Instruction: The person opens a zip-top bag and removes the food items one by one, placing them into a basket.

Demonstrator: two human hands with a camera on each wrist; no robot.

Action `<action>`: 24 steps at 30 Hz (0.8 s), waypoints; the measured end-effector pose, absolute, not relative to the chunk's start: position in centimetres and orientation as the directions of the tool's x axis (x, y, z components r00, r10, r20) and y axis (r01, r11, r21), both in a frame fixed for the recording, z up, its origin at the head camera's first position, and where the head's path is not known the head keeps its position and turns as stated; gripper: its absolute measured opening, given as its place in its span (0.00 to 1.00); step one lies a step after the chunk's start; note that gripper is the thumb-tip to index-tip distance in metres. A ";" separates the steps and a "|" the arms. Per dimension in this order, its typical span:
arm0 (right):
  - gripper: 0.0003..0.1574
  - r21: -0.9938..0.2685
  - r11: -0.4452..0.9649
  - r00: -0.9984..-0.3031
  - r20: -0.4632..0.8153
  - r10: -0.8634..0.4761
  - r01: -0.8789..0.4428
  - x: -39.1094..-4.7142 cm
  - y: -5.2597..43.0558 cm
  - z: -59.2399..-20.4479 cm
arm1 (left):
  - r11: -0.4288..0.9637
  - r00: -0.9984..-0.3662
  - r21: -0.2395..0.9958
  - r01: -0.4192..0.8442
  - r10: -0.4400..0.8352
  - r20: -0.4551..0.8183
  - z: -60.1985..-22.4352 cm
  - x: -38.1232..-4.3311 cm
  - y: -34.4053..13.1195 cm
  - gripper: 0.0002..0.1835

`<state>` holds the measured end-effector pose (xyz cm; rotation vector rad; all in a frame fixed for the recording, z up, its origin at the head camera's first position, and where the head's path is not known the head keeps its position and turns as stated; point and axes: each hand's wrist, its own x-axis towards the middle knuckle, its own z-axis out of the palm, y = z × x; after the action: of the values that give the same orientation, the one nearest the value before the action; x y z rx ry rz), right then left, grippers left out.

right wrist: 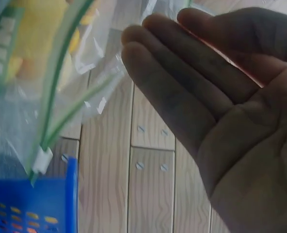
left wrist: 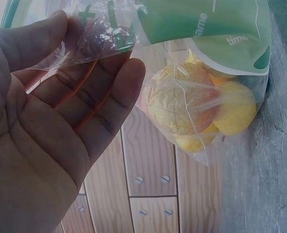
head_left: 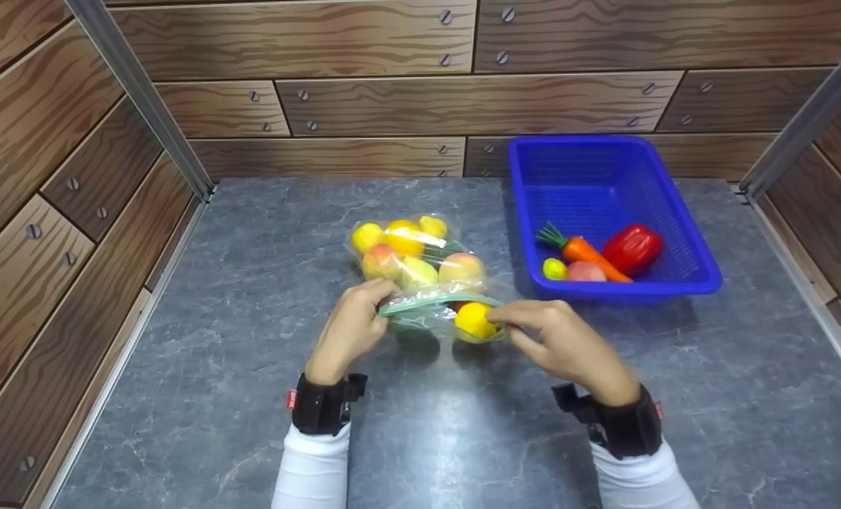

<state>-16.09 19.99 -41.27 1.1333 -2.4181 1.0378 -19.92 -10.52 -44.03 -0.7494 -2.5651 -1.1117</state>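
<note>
A clear zip bag (head_left: 427,293) with a green strip along its mouth lies on the table, full of fruit. Inside are a peach (head_left: 461,268), another peach (head_left: 382,261), an orange fruit (head_left: 404,239) and several yellow fruits. My left hand (head_left: 353,322) pinches the left end of the bag's mouth; in the left wrist view, film shows between the thumb and fingers (left wrist: 126,80). At the mouth's right side sits a yellow fruit (head_left: 475,320). My right hand (head_left: 558,343) has its index fingertip at this fruit, thumb apart, fingers (right wrist: 167,92) nearly straight in the right wrist view.
A blue plastic basket (head_left: 699,261) stands at the back right. It holds a carrot (head_left: 586,253), a red bell pepper (head_left: 634,249), a pinkish fruit (head_left: 587,271) and a small yellow-green fruit (head_left: 554,268). Wood-patterned walls (head_left: 392,106) enclose the grey table (head_left: 250,438).
</note>
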 end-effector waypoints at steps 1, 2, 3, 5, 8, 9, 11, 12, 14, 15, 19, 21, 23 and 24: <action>0.21 -0.497 0.443 -0.663 0.497 -0.560 -0.747 -16.1 19.8 -41.4 | 0.578 -0.838 0.607 0.546 0.358 0.413 -44.0 -19.9 -10.5 0.20; 0.22 -0.502 0.448 -0.669 0.486 -0.562 -0.740 -16.2 19.6 -41.6 | 0.576 -0.837 0.608 0.547 0.359 0.413 -44.0 -19.9 -10.5 0.20; 0.22 -0.505 0.450 -0.673 0.479 -0.564 -0.736 -16.3 19.3 -41.7 | 0.576 -0.837 0.608 0.546 0.360 0.412 -44.0 -19.9 -10.5 0.21; 0.23 -0.509 0.450 -0.676 0.477 -0.562 -0.733 -16.6 18.9 -42.1 | 0.580 -0.838 0.605 0.546 0.362 0.409 -43.9 -19.9 -10.5 0.21; 0.23 -0.503 0.451 -0.674 0.495 -0.549 -0.737 -17.0 18.3 -42.9 | 0.580 -0.833 0.599 0.553 0.366 0.415 -43.9 -19.9 -10.5 0.21; 0.22 -0.498 0.452 -0.672 0.507 -0.540 -0.740 -17.2 18.0 -43.2 | 0.580 -0.831 0.596 0.555 0.367 0.417 -43.9 -19.9 -10.5 0.21; 0.21 -0.484 0.456 -0.665 0.534 -0.523 -0.747 -17.7 17.6 -43.9 | 0.576 -0.827 0.594 0.561 0.368 0.424 -43.9 -19.9 -10.5 0.21; 0.21 -0.476 0.458 -0.660 0.548 -0.514 -0.751 -17.9 17.4 -44.2 | 0.573 -0.825 0.594 0.565 0.369 0.428 -43.9 -20.0 -10.5 0.21; 0.20 -0.462 0.461 -0.652 0.574 -0.496 -0.758 -18.4 17.0 -45.0 | 0.568 -0.824 0.597 0.567 0.371 0.429 -43.9 -20.0 -10.5 0.21; 0.20 -0.453 0.464 -0.647 0.584 -0.490 -0.761 -18.6 16.8 -45.3 | 0.568 -0.824 0.597 0.566 0.371 0.428 -43.9 -20.0 -10.5 0.21; 0.21 -0.471 0.489 -0.679 0.542 -0.495 -0.734 -19.1 16.5 -46.5 | 0.574 -0.819 0.585 0.573 0.374 0.436 -44.0 -20.0 -10.3 0.18; 0.24 -0.483 0.517 -0.707 0.484 -0.515 -0.707 -19.1 16.5 -46.8 | 0.579 -0.818 0.579 0.574 0.375 0.436 -44.0 -19.9 -10.3 0.17; 0.28 -0.486 0.548 -0.732 0.420 -0.537 -0.681 -19.1 16.4 -46.9 | 0.581 -0.818 0.576 0.574 0.377 0.435 -44.0 -19.8 -10.2 0.17; 0.29 -0.483 0.563 -0.740 0.395 -0.544 -0.671 -19.1 16.4 -46.9 | 0.582 -0.821 0.579 0.571 0.378 0.428 -44.0 -19.8 -10.1 0.17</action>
<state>-19.06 16.42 -46.94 1.0219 -2.5945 0.9295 -19.84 -10.14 -43.98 -0.7835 -2.5559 -1.0718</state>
